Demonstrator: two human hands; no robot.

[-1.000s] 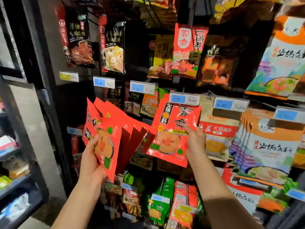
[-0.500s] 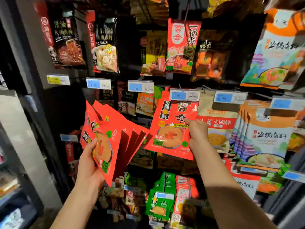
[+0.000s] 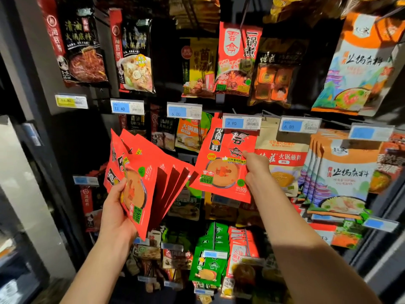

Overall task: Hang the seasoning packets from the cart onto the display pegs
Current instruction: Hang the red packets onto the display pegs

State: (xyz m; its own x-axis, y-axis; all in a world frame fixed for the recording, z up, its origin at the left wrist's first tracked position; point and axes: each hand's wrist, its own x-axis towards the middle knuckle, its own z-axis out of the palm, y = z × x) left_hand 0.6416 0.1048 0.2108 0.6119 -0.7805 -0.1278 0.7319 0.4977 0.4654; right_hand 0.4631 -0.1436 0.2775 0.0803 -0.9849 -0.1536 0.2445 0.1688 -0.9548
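Fan of packets (image 3: 151, 181) in our left hand (image 3: 116, 213) at left, single packet (image 3: 219, 154) to its right in our right hand (image 3: 256, 170), its top behind a price tag (image 3: 241, 123), stack of pouches (image 3: 341, 172) hanging further right

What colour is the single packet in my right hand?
The packet is mainly red, best seen in head view.

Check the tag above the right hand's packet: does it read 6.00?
No, the tag over the packet in the right hand reads 3.90.
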